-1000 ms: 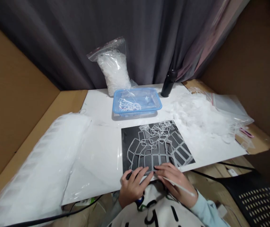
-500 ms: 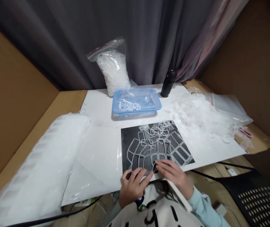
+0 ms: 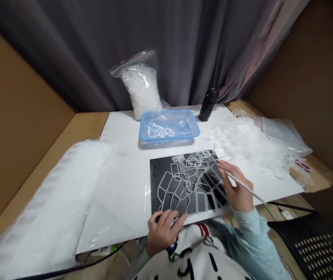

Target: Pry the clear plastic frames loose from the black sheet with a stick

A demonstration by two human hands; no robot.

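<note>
My right hand (image 3: 239, 190) is closed around a slim white stick-like tool (image 3: 249, 189), whose rear end slants out toward the lower right. Its fingertips are over the right edge of a black mat (image 3: 162, 165), beside a thin pale strip I cannot make out clearly. Linked white plastic frames (image 3: 190, 194) lie spread across the mat, with a heap of loose white frame pieces (image 3: 198, 159) at its far side. At the mat's near left edge rests my left hand (image 3: 163, 231), fingers bent and apart, their tips on the mat and frames.
A blue basket (image 3: 169, 136) holds white pieces behind the mat. Farther back stand a filled clear bag (image 3: 143, 89) and a black bottle (image 3: 208, 105). White plastic pieces (image 3: 245, 140) pile up at right, near pink-handled scissors (image 3: 303, 165). A white bundle (image 3: 52, 194) lies left.
My right hand has risen from the mat's near edge and moved to the right and away, carrying the white tool. The linked frames have shifted slightly. My left hand stays nearly in place.
</note>
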